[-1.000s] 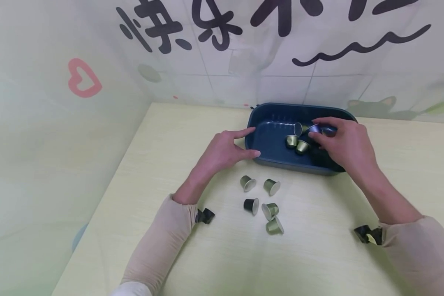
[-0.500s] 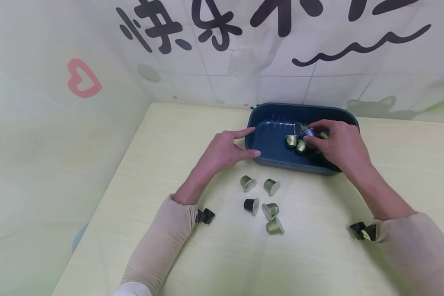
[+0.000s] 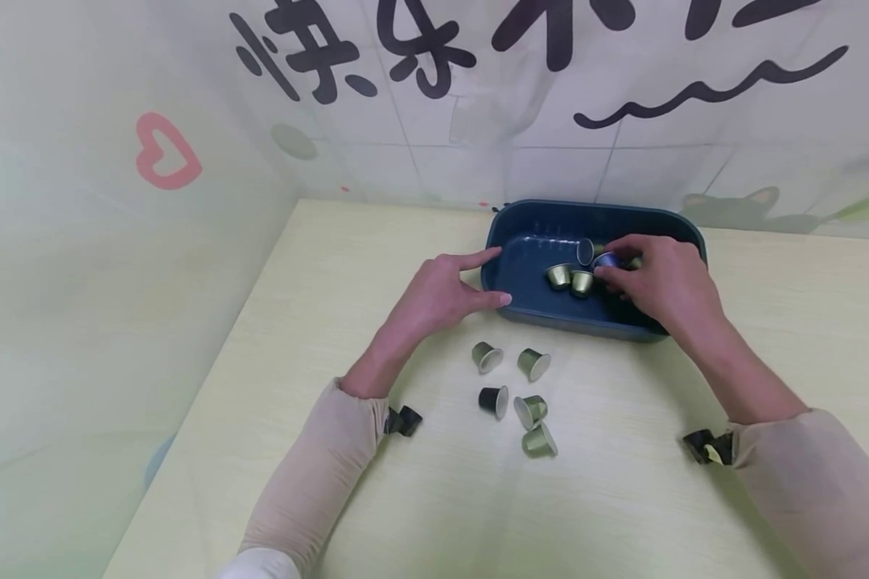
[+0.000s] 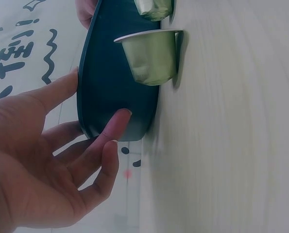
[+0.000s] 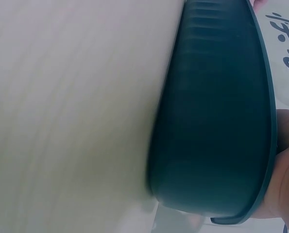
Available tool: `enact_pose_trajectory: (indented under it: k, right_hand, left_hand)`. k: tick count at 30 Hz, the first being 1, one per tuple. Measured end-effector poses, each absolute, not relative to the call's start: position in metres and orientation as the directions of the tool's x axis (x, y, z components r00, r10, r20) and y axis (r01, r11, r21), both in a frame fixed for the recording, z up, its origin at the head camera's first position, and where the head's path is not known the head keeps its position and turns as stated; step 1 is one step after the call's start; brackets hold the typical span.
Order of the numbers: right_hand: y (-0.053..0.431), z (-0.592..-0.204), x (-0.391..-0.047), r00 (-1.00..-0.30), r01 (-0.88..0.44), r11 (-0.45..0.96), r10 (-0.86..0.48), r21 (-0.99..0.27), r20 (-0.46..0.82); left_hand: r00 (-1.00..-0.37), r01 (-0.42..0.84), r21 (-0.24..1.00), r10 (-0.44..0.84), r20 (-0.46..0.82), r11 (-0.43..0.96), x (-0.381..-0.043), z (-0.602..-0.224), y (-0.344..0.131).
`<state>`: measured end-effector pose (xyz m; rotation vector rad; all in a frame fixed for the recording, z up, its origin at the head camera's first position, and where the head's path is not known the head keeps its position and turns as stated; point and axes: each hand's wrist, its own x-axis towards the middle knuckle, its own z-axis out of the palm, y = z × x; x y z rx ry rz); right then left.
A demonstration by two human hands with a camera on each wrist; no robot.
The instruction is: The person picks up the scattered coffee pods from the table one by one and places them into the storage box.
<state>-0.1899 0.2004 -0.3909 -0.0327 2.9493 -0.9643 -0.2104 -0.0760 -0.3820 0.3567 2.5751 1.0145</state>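
A dark blue plastic tray (image 3: 529, 281) stands at the back of the table. My right hand (image 3: 673, 277) reaches into its right part and pinches a purple-blue coffee capsule (image 3: 605, 260) between thumb and index finger. Beside those fingers lie two shiny green capsules, a left one (image 3: 558, 277) and a right one (image 3: 582, 282), and a capsule turned rim-forward (image 3: 586, 252). The right palm hides part of the tray. My left hand (image 3: 438, 297) spreads index finger and thumb over the tray's left end, fingertips at the rim. The right wrist view shows only the tray's outer wall (image 5: 212, 121) and part of that hand.
On the table in front of the tray lie several green capsules (image 3: 533, 364) and one black capsule (image 3: 493, 401), all on their sides. A printed sheet (image 3: 449, 177) hangs right behind the tray. Dark clips or straps (image 3: 403, 421) stick out at both cuffs.
My right hand has moved a little left with the purple-blue capsule, then stayed there. Two green capsules in the tray have shifted left. The left hand has kept its place.
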Motion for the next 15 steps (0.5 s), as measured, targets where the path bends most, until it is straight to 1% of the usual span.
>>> enact_pose_trajectory:
  k: [8, 15]
  right_hand:
    - [0.1976, -0.3916, -0.1935, -0.998, -0.007, 0.808, -0.046, -0.589, -0.051]
    - [0.1975, -0.3913, -0.197, -0.989, 0.033, 0.787, -0.064, -0.616, -0.135]
  left_hand:
    - [-0.91, 0.105, 0.693, 0.35, -0.223, 0.713, -0.2105, -0.3815, -0.077]
    - [-0.909, 0.109, 0.699, 0.356, -0.217, 0.707, -0.2104, -0.3828, -0.0772]
